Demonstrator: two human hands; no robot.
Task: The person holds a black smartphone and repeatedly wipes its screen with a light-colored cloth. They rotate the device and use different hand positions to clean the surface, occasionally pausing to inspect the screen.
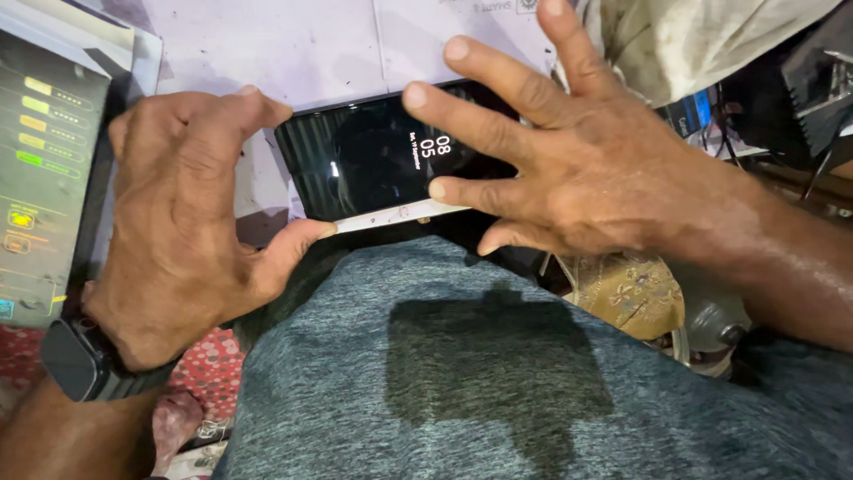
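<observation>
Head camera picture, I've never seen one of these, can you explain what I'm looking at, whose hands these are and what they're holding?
There is one picture, taken by a camera worn on a person's head and looking down, so both hands are the wearer's own. No machine is doing the work.

The left hand, with a dark watch on its wrist, pinches the near end of a black smartphone between thumb and fingers. The right hand is spread over the phone's other end, fingertips on its lit screen and edge, so its grip looks loose.

The phone sits just above the person's lap, which is covered by grey cloth with a darker patch. On the left stands a device with a panel of coloured bars. Behind lies a pale surface.
</observation>
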